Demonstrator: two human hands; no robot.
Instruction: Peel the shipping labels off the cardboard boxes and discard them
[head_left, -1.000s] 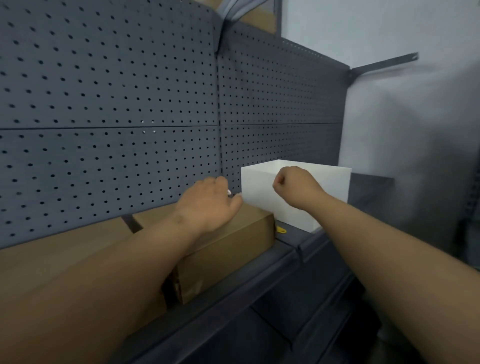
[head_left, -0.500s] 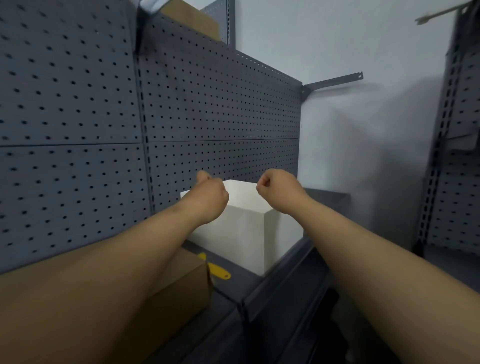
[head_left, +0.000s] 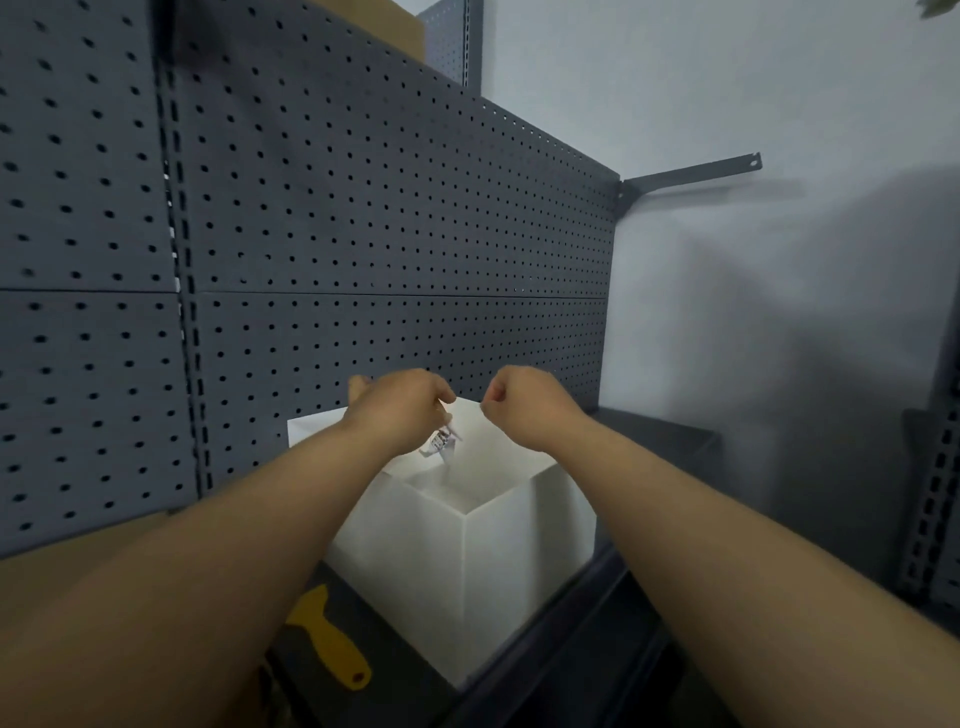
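My left hand (head_left: 400, 410) hovers over the open white bin (head_left: 524, 561) on the dark shelf. It pinches a small crumpled piece of shipping label (head_left: 441, 445), which hangs from its fingertips just inside the bin's mouth. My right hand (head_left: 524, 410) is curled into a fist beside it, above the bin's far rim, with nothing seen in it. My left forearm hides the cardboard box at the lower left.
A yellow-handled scraper (head_left: 327, 644) lies on the shelf left of the bin. Grey pegboard (head_left: 363, 249) backs the shelf, with a bracket (head_left: 691, 174) on the wall. Another cardboard box (head_left: 379, 23) sits on top.
My view and both hands moved right from the cardboard box to the white bin. My left hand left the box top and now hangs a label piece over the bin.
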